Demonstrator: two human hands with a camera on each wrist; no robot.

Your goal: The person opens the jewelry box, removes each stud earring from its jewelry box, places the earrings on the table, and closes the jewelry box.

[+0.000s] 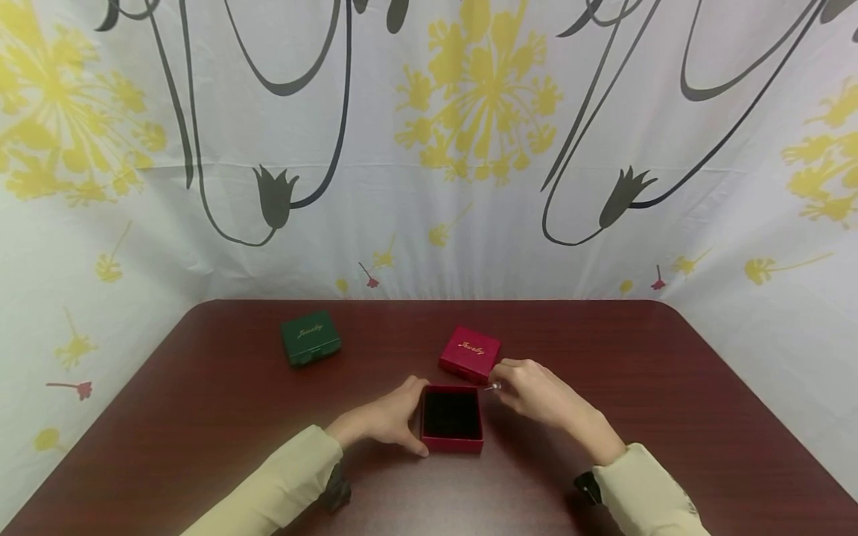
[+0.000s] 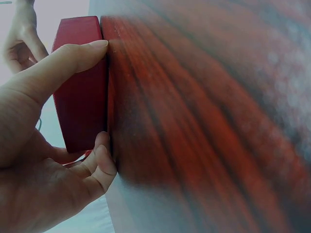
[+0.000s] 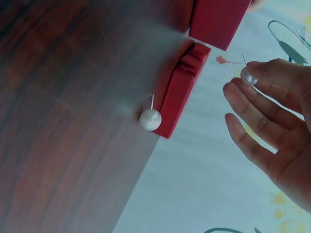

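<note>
My left hand [image 1: 389, 418] grips the left side of an uncovered red jewelry box [image 1: 453, 446] with a black inside. In the left wrist view its thumb lies along one wall of the box [image 2: 82, 107], and the other fingers bend round the far end. My right hand [image 1: 536, 393] pinches a pearl stud earring [image 3: 248, 76] between thumb and fingertips, its thin pin pointing out. In the head view this earring is just past the box's far right corner. A second pearl earring [image 3: 150, 120] lies on the table beside the red lid [image 3: 182, 92].
The red lid, marked "Jewelry" in gold, lies behind the open box. A closed green jewelry box [image 1: 311, 339] stands farther back on the left. The dark wooden table [image 1: 228, 417] ends at a white patterned curtain [image 1: 375, 186].
</note>
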